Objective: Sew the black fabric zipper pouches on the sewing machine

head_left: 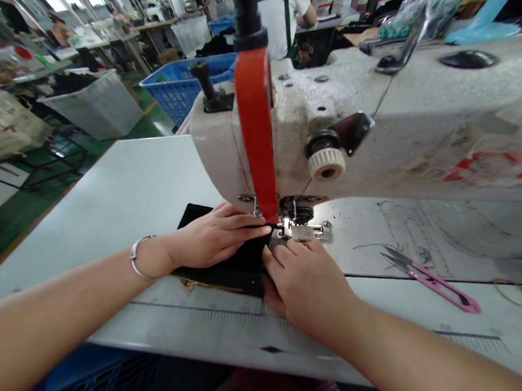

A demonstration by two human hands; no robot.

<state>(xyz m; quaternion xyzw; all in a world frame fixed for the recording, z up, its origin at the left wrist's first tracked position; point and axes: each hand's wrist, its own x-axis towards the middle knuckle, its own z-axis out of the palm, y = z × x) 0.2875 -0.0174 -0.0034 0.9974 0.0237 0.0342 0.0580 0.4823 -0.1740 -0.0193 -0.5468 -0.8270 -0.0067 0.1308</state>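
Note:
A piece of black fabric (238,266) lies on the white table (136,187) under the head of a white sewing machine (382,126). A gold zipper (201,286) shows at the fabric's near edge. My left hand (216,235) lies flat on the fabric with fingers stretched toward the presser foot (301,229). My right hand (304,279) presses the fabric's right edge just in front of the presser foot, its fingers curled down. A silver bracelet (138,257) is on my left wrist. An orange-red guard (256,129) hangs over the needle area.
Pink thread snips (434,280) lie on the table to the right. Blue baskets (183,86) and a white bin (95,103) stand beyond the table's far left. A person in a white shirt (278,12) sits behind the machine. A ruler strip (234,317) runs along the table's near edge.

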